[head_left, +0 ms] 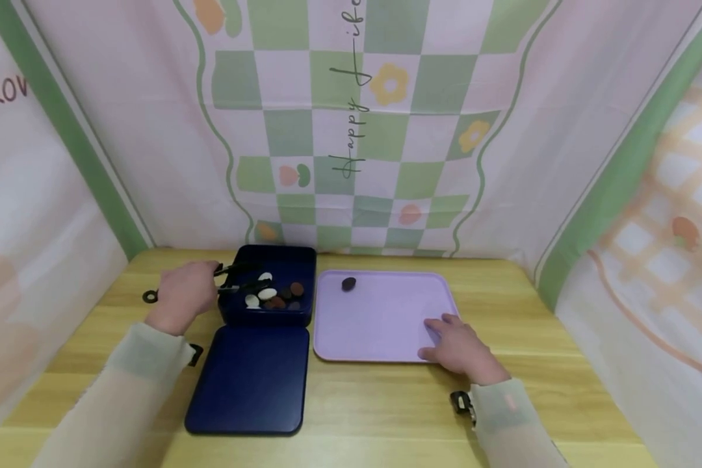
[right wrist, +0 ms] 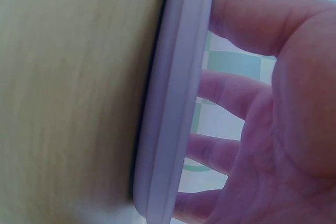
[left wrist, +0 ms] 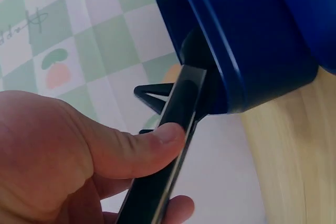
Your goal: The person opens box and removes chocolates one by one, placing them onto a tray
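Note:
My left hand (head_left: 188,289) grips black tongs (left wrist: 176,108), the thumb pressed along one arm of them. The tips of the tongs reach into a dark blue box (head_left: 267,318) at the back left. Inside lie several flat oval pieces in white, brown and black, among them a white piece (head_left: 267,294) and a brown piece (head_left: 296,289). My right hand (head_left: 461,350) rests with spread fingers over the right front corner of a lilac tray (head_left: 386,325). One dark oval piece (head_left: 348,284) sits near the tray's back left corner.
A dark blue lid (head_left: 248,380) lies flat on the wooden table (head_left: 380,409), right in front of the box. Behind the table hangs a patterned cloth (head_left: 351,136), with more cloth along both sides. The box and tray stand side by side.

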{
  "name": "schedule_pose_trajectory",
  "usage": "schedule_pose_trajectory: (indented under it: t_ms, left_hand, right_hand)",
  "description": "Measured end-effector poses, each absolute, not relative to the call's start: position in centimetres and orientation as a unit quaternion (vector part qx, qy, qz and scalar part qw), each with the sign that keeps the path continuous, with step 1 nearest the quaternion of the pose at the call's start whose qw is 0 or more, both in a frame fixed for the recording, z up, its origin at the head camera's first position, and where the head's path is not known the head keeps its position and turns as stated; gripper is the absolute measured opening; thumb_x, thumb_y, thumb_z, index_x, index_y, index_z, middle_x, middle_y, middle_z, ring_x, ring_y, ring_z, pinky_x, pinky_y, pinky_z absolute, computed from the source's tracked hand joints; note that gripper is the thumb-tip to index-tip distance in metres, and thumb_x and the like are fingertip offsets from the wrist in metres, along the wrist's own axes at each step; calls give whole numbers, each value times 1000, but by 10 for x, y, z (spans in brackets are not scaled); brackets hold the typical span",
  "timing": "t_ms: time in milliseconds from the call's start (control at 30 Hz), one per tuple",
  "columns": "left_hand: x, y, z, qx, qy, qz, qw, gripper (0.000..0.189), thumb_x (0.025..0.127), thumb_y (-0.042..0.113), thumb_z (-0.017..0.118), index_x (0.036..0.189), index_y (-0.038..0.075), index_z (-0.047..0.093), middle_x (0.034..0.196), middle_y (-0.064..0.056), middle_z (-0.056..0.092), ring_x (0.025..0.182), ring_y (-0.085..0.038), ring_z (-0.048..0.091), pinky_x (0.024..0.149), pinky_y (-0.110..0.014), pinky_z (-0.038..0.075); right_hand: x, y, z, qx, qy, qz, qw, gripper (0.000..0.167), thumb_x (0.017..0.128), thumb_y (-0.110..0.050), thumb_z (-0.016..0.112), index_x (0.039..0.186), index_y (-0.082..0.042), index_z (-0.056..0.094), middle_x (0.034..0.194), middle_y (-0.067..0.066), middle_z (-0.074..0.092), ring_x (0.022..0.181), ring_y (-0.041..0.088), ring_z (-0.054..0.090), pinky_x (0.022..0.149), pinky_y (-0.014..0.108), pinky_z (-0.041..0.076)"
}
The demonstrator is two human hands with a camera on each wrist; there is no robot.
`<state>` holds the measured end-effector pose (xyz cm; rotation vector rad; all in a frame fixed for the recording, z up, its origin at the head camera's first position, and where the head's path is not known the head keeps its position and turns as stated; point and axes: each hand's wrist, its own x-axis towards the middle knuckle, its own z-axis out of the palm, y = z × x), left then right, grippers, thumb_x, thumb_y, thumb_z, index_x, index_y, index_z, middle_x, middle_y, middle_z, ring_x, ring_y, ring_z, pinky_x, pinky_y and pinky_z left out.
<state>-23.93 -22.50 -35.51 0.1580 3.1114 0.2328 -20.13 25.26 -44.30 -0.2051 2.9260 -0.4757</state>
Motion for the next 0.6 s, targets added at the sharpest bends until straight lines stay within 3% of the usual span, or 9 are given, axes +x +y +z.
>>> schedule_pose_trajectory:
  t_ms: [100, 200, 400, 600]
  left_hand:
    - [-241, -226, -355, 54, 994, 85, 32, 53, 89, -4, 48, 142, -3, 51, 130, -29, 57, 105, -42, 60, 76, -58, 48]
    - [-242, -228, -358, 54, 993, 93, 50, 55, 88, -5, 45, 143, -4, 48, 134, -30, 54, 100, -39, 61, 69, -50, 49]
    - [-243, -227, -369, 46, 993, 106, 34, 54, 91, -3, 43, 145, -3, 47, 133, -30, 54, 112, -50, 55, 82, -65, 44]
    - [-244, -224, -375, 27, 994, 107, 19, 51, 93, -2, 45, 144, -2, 47, 125, -29, 59, 103, -48, 59, 81, -66, 43]
  right_hand:
    - [-201, 254, -443, -68, 981, -159, 84, 70, 87, -37, 75, 141, 1, 53, 147, 39, 32, 128, 65, 31, 99, 73, 29]
    - [-200, 254, -444, -68, 981, -160, 82, 70, 87, -37, 75, 141, 2, 53, 147, 39, 32, 127, 65, 31, 99, 72, 29]
    - [-198, 252, -447, -64, 981, -166, 83, 70, 87, -37, 75, 142, 0, 53, 148, 38, 31, 128, 64, 31, 97, 74, 29]
    - [-199, 252, -445, -66, 981, -162, 78, 71, 87, -38, 75, 143, -1, 52, 149, 37, 31, 128, 66, 30, 96, 75, 30]
